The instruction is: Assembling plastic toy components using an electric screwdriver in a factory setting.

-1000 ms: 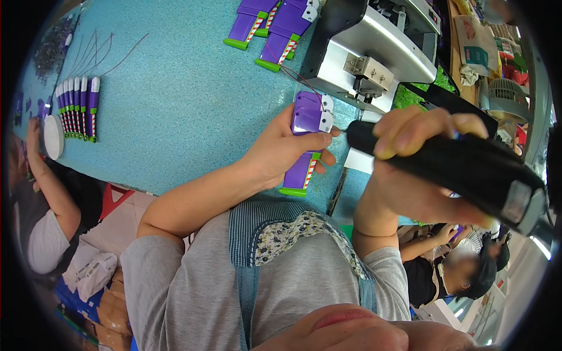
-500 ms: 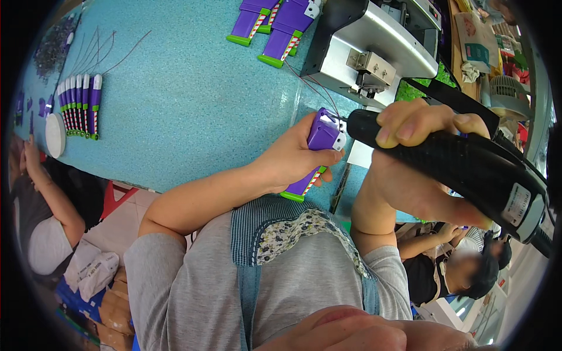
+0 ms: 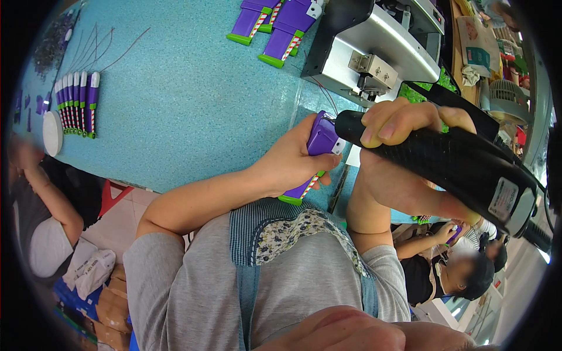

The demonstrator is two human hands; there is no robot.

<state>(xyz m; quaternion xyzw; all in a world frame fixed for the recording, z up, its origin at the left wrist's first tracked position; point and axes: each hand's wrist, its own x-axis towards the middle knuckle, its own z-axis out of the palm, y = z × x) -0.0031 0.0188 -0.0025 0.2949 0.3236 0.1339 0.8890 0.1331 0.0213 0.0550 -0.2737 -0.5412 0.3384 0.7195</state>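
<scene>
My left hand (image 3: 293, 151) is closed around a purple plastic housing (image 3: 322, 136) with a green end, a white part and a red-and-white striped edge. Thin dark wires rise from its upper end. In my right hand (image 3: 410, 158) is a black electric screwdriver (image 3: 433, 161), its fingers wrapped round the barrel. The thin bit meets the top end of the housing, near the wires. Whether a screw sits under the tip is too small to tell.
A silver-and-black machine (image 3: 363, 64) stands right of centre. Similar purple housings (image 3: 281, 35) lie beside it at the back. Several slim purple-and-white pieces with wires (image 3: 79, 99) are lined up at left, near a round white lid (image 3: 52, 133). Co-workers (image 3: 439, 269) sit on both sides.
My right hand has brought the screwdriver slightly left, its nose now closer over the housing's top end. My left hand keeps nearly the same place.
</scene>
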